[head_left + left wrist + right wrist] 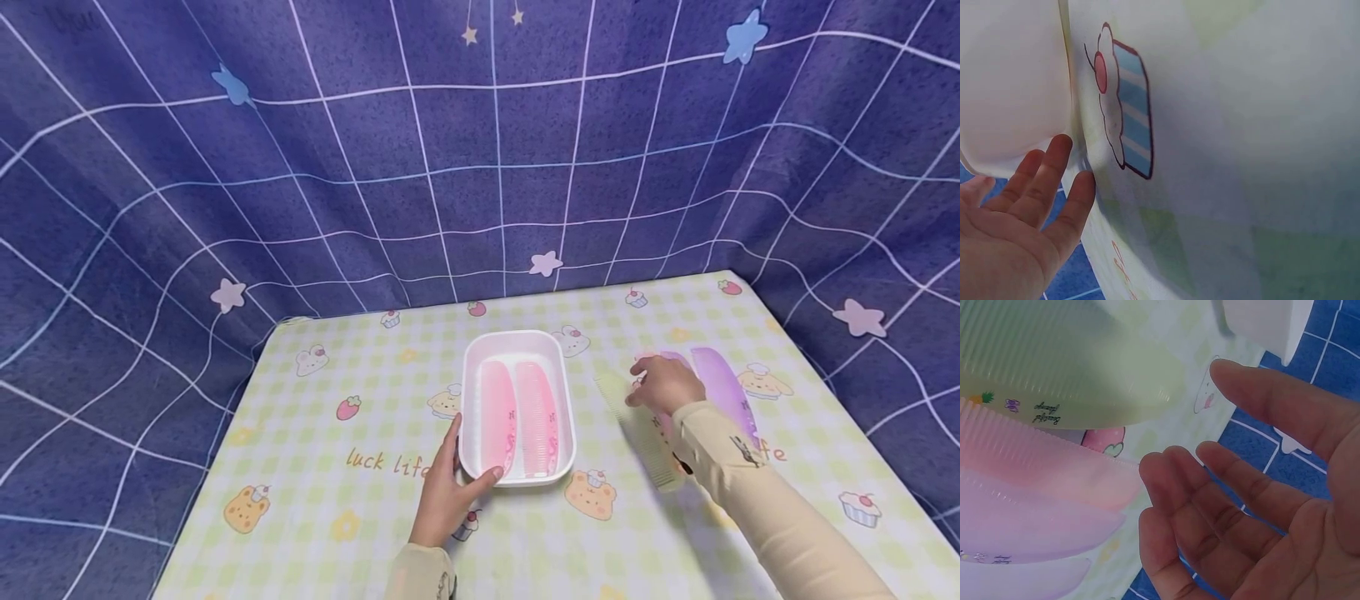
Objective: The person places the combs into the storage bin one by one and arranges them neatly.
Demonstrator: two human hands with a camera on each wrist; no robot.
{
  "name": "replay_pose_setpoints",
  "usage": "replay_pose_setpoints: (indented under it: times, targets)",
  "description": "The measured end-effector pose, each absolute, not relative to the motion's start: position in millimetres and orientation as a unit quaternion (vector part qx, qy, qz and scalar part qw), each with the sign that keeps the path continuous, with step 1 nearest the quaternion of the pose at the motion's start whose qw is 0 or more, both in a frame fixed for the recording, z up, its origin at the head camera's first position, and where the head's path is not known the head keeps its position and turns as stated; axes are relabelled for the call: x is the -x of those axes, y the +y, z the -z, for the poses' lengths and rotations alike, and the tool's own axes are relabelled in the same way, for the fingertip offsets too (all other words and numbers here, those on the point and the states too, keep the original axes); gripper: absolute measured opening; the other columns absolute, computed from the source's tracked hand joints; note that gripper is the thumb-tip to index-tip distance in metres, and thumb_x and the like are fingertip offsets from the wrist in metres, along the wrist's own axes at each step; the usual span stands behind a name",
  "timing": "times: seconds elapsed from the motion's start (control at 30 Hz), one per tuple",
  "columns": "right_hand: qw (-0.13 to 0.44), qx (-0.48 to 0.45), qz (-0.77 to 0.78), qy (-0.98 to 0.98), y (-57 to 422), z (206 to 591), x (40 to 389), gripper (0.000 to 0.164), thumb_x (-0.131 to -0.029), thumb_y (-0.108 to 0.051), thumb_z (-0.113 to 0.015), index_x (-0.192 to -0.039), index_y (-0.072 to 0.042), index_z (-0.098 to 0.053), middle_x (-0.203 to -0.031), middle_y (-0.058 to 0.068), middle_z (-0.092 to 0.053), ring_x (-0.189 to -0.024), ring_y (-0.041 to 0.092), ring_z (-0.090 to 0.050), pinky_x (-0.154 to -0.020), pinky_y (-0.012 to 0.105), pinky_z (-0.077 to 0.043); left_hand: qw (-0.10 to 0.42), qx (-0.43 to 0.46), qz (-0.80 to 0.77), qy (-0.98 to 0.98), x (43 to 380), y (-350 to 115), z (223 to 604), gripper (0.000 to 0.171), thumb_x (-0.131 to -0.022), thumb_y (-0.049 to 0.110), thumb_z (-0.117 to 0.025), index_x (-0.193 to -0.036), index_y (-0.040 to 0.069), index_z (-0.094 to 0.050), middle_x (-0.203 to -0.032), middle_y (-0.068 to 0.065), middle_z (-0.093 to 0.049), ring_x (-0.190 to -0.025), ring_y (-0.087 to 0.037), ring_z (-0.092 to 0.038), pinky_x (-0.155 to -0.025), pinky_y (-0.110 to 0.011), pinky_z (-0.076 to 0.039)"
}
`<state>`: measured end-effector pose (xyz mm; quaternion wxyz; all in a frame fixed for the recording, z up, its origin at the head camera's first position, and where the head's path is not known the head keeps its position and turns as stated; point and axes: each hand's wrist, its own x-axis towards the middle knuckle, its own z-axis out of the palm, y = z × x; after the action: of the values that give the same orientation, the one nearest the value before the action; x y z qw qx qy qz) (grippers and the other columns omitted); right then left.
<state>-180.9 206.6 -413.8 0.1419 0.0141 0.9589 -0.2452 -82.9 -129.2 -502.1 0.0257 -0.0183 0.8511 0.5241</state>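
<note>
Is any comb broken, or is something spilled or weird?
Nothing stands out. Two pink combs lie side by side in the white tray; a yellow-green comb and a purple comb lie on the tablecloth. I see no spill or break, though an arm partly hides some combs.

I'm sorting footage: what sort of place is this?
Probably a curtained tabletop work area: blue gridded fabric hangs behind and beside a green and white checked tablecloth, which bears a white rectangular tray of curved pink combs.
</note>
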Motion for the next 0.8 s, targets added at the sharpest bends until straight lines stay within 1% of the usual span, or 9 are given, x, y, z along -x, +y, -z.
replay_pose_setpoints:
  times: [0.2,0.3,0.43,0.63,0.8]
  targets:
    - [0.146,-0.016,0.243,0.959,207,417,181,0.059,-0.078,-0.017,-0.084,-0.130,0.003,-0.063,-0.110,0.018,-0.072,-0.101,0.037,-0.065,-0.083,0.055,-0.053,0.027,0.021,-0.522,0.852,83,-129,502,0.107,-0.082,0.037,-0.086,-0.164,0.015,-0.021,-0.162,-0.025,-0.029,-0.142,-0.044,-0.039,-0.117,-0.052,-0.032]
    - [0.151,-0.016,0.241,0.959,207,420,182,0.060,-0.078,-0.017,-0.084,-0.130,0.004,-0.062,-0.115,0.019,-0.070,-0.105,0.039,-0.064,-0.088,0.055,-0.052,0.027,0.020,-0.521,0.853,83,-129,502,0.106,-0.082,0.037,-0.086,-0.164,0.015,-0.021,-0.161,-0.025,-0.029,-0.142,-0.044,-0.040,-0.117,-0.053,-0.032]
    - [0.158,-0.020,0.235,0.959,208,426,183,0.060,-0.078,-0.019,-0.084,-0.130,0.004,-0.062,-0.126,0.024,-0.065,-0.113,0.045,-0.060,-0.093,0.059,-0.049,0.027,0.020,-0.519,0.854,83,-129,501,0.106,-0.083,0.037,-0.086,-0.164,0.015,-0.021,-0.162,-0.025,-0.029,-0.141,-0.044,-0.041,-0.117,-0.053,-0.032]
    - [0.163,-0.041,0.241,0.956,207,434,183,0.060,-0.079,-0.019,-0.082,-0.131,0.004,-0.062,-0.129,0.029,-0.061,-0.115,0.048,-0.057,-0.093,0.060,-0.048,0.026,0.022,-0.518,0.855,82,-128,501,0.106,-0.083,0.036,-0.086,-0.164,0.015,-0.021,-0.161,-0.025,-0.029,-0.142,-0.044,-0.040,-0.117,-0.053,-0.033]
    - [0.168,-0.051,0.243,0.954,206,439,182,0.061,-0.080,-0.017,-0.081,-0.132,0.005,-0.060,-0.130,0.029,-0.061,-0.115,0.048,-0.058,-0.092,0.060,-0.048,0.027,0.022,-0.518,0.855,81,-128,500,0.105,-0.083,0.035,-0.086,-0.164,0.015,-0.021,-0.161,-0.025,-0.030,-0.140,-0.045,-0.042,-0.117,-0.054,-0.032]
